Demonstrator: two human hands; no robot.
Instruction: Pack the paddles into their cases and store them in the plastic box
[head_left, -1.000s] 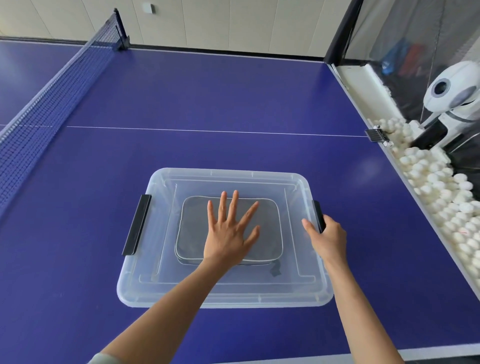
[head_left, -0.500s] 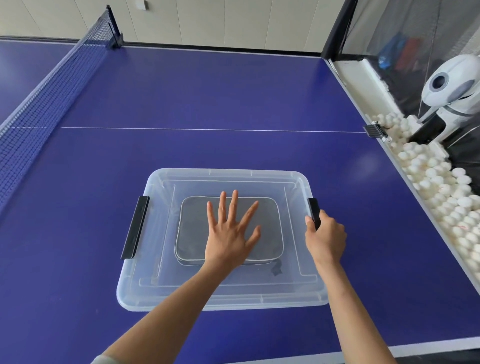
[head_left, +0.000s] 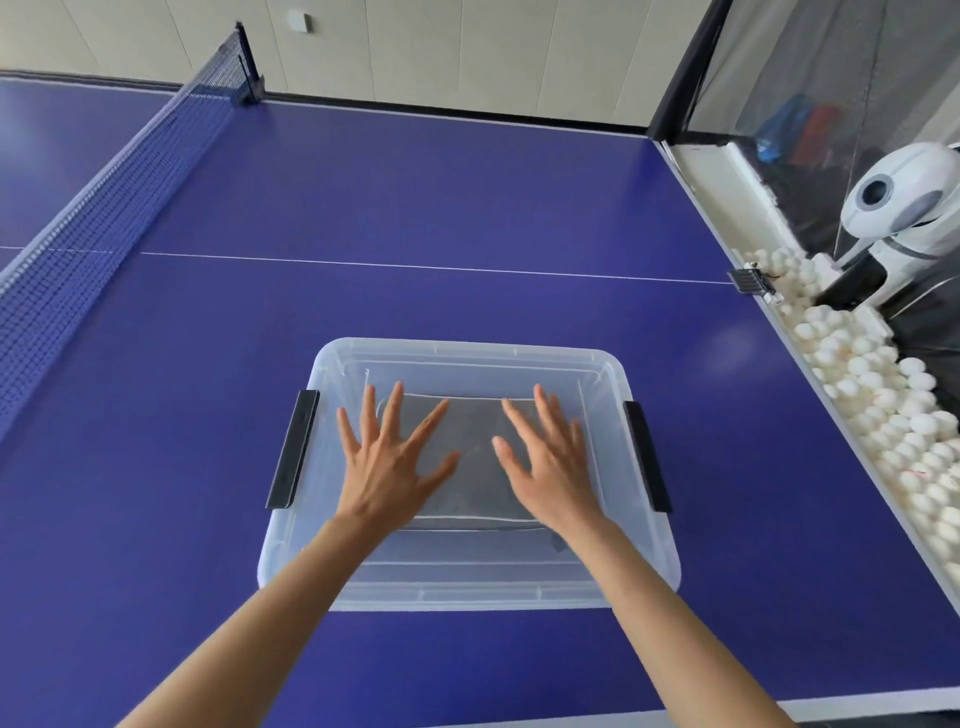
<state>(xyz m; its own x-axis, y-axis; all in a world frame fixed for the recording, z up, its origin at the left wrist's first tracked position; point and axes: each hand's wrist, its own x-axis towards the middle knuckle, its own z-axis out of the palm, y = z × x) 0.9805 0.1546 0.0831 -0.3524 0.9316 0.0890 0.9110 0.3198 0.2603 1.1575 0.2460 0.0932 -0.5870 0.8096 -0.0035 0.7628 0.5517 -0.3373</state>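
Net (head_left: 104, 208) ran at 10 o'clock. Left hand (head_left: 387, 467) and right hand (head_left: 553, 467) lay flat, fingers splayed, gripping nothing, on the lid of the plastic box (head_left: 467, 587) at table centre. Grey case (head_left: 467, 452) sat inside. Balls (head_left: 883, 415) piled at 3 o'clock. No legible text.

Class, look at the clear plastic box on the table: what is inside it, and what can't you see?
Through the clear lid of the box, a grey zipped case lies flat inside. Both open hands, left and right, cover parts of it. Its contents cannot be seen.
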